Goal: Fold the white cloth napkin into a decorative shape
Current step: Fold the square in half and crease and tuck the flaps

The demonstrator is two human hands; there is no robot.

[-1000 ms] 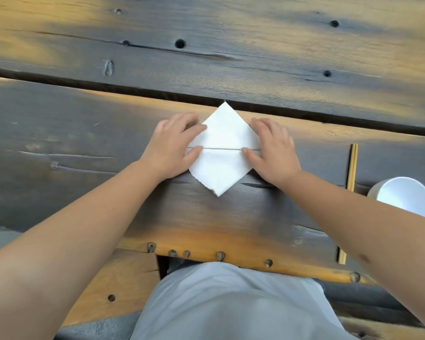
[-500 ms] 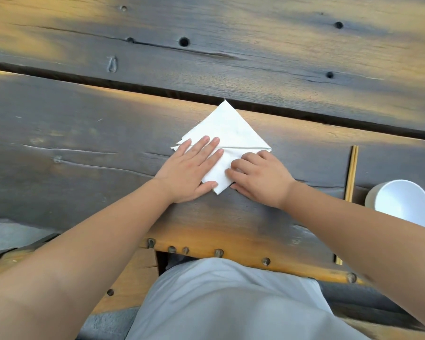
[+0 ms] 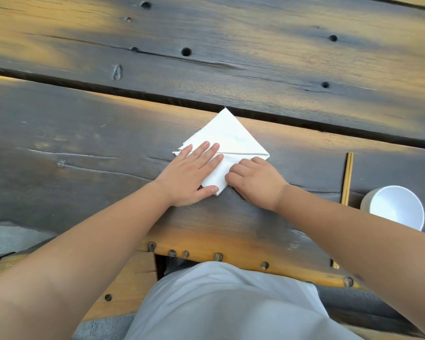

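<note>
The white cloth napkin [image 3: 231, 136] lies on the dark wooden table as a diamond, one point toward me, with a horizontal fold line across its middle. My left hand [image 3: 192, 174] rests flat on its lower left part, fingers spread and thumb at the near tip. My right hand [image 3: 254, 180] is curled, its fingertips pinching the napkin's lower right edge. The near half of the napkin is mostly covered by my hands.
A white paper cup [image 3: 396, 207] stands at the right near the table's front edge. A pair of wooden chopsticks [image 3: 347, 179] lies just left of it, running toward me. A dark gap between planks [image 3: 133, 95] runs across behind the napkin.
Both hands slid from the napkin's side corners toward its near half. The left hand went flat on the cloth and the right hand curled onto the lower right edge.
</note>
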